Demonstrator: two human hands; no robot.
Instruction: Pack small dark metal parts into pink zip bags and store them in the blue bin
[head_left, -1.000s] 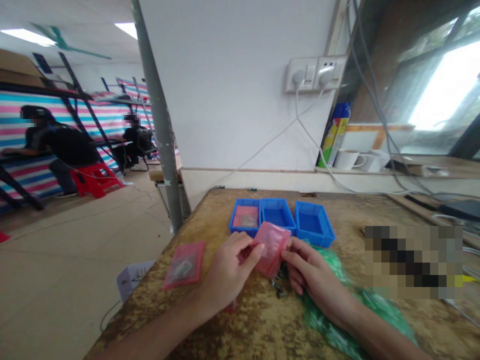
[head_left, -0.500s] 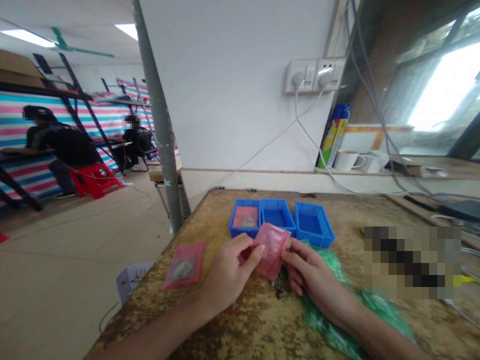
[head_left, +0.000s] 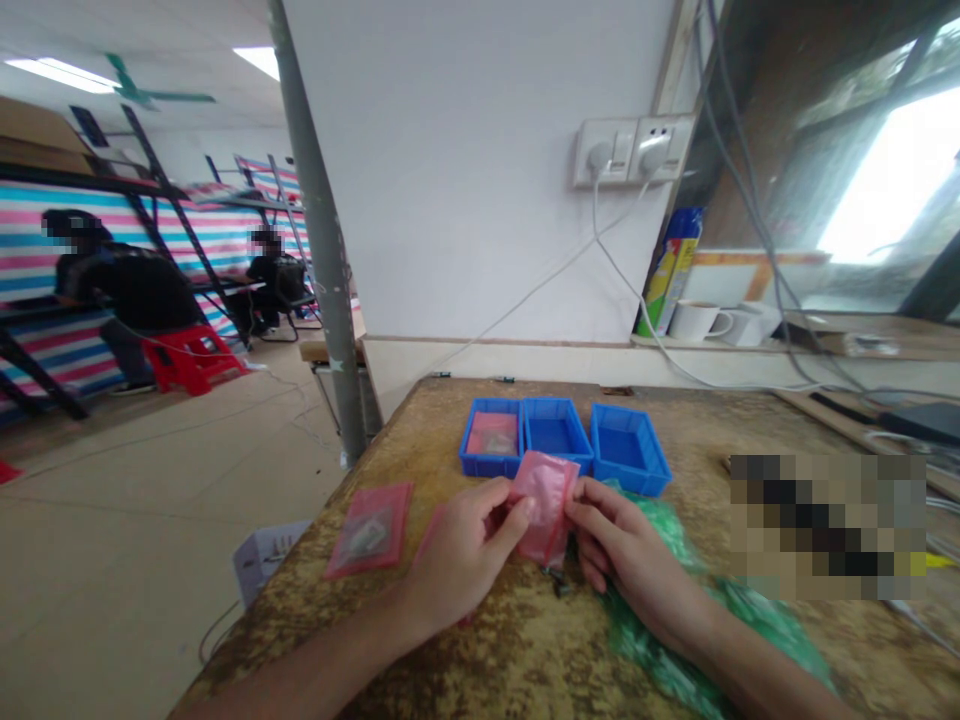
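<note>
A pink translucent plastic bag (head_left: 546, 505) is held up between my two hands over the wooden table. My left hand (head_left: 472, 540) pinches its left side between thumb and fingers. At its right edge, my right hand (head_left: 615, 530) is closed on the plastic. Beneath the bag lie a few small dark metal parts (head_left: 559, 585), partly covered and too small to name. Another pink bag (head_left: 370, 530) with grey metal pieces inside lies flat to the left. More pink plastic shows behind my left hand, mostly hidden.
Behind the hands stand three blue bins; the left bin (head_left: 491, 465) holds a pink bag. Green plastic film (head_left: 750, 640) lies under and beside my right forearm. A pixelated dark object (head_left: 814, 520) rests on the right. Two people sit far left.
The pink bag's top has dipped slightly and tilted between my fingers. Both hands keep their hold, almost in the same place. The camera view has shifted a little.
</note>
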